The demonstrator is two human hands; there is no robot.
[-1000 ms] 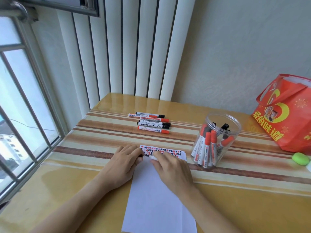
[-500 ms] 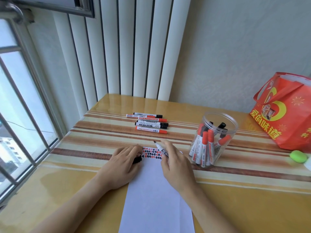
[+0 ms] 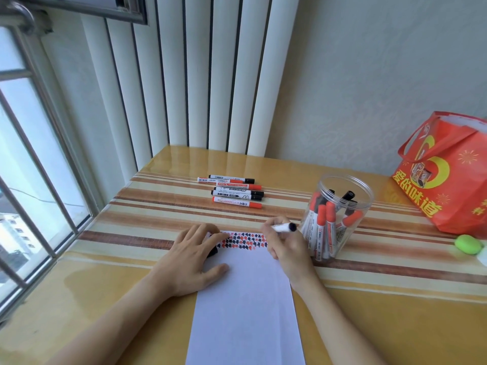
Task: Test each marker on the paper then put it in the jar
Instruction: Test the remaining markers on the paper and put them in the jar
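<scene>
Right now the marker (image 3: 284, 227) pokes rightward from the right hand's (image 3: 288, 246) grip.

Both bare forearms reach forward from the bottom edge of the head view, converging toward the middle. The left hand (image 3: 193, 262) lies palm down with its fingers spread and nearly straight, thumb stretched out to the right; something small and black seems tucked under its fingers, though too little shows to be sure. The right hand (image 3: 286, 245) is curled, knuckles up, its fingers and thumb pinching a white-barrelled marker with a black end (image 3: 284, 227) that sticks out to the right.
</scene>
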